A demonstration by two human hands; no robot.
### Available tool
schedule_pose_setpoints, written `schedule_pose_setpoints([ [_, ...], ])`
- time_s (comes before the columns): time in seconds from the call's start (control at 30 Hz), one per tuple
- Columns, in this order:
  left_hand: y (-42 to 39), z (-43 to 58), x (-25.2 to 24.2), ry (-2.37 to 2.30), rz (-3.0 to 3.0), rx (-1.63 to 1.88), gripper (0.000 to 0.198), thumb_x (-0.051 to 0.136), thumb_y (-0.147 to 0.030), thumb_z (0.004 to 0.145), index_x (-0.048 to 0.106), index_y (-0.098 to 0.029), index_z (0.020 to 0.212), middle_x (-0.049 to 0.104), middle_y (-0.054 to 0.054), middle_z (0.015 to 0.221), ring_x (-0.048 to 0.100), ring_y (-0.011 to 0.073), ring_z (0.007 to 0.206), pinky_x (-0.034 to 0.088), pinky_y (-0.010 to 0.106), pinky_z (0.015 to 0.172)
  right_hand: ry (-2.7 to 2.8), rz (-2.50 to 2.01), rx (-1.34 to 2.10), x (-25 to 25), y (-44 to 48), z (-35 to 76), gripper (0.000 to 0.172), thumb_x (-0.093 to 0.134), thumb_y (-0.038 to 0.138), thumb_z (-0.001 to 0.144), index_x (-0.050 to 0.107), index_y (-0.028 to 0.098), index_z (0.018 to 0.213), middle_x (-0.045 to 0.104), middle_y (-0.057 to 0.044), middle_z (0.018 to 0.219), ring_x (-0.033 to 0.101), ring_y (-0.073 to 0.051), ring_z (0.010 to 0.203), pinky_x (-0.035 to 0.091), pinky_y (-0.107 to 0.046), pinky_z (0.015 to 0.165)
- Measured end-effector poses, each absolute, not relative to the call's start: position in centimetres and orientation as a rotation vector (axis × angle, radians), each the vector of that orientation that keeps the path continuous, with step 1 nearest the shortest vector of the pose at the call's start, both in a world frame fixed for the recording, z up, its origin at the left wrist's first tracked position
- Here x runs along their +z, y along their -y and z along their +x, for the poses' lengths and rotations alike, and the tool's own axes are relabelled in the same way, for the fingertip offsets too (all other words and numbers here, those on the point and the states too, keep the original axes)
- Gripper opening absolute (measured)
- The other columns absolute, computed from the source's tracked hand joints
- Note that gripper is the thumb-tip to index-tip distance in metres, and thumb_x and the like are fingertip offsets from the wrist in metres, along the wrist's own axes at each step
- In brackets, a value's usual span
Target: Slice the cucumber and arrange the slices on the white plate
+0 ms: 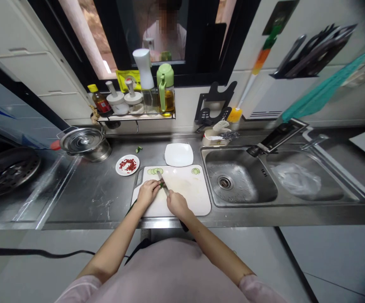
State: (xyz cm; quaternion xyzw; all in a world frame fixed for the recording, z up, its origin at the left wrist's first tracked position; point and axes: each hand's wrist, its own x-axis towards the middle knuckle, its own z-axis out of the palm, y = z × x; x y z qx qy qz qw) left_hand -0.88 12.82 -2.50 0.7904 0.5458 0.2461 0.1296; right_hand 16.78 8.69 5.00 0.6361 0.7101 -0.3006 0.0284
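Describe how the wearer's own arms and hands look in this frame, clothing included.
The left hand and right hand are ungloved, and no watch or bracelet shows on either wrist; rings are too small to tell. The forearms are uncovered. Pale mauve-pink sleeves end around the elbows, matching the shirt front.

Before me runs a stainless-steel bench [75,195]. Directly on it, nearest me, lies a white cutting board [188,204]; a white squarish plate [179,154] sits at its far edge. To my left are a small round plate [137,162], green scraps [138,149] and a lidded metal pot [99,151].
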Motion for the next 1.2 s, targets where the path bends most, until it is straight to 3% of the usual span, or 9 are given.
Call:
schedule_pose_setpoints([
  [1.2,-12.96,-0.83,-2.25,-1.585,2.292,0.679,0.021,0.051,-0.030,0.092,0.069,-0.022,0.099,0.069,0.006,0.100,0.062,0.0199,0.093,0.049,0.034,0.086,-2.091,1.882,-0.977,5.44,-9.29,16.02,0.032,0.040,0.014,0.090,0.059,0.012,0.116,0.069,-0.017,0.106,0.065,-0.026,0.102,0.047,-0.031,0.078],
])
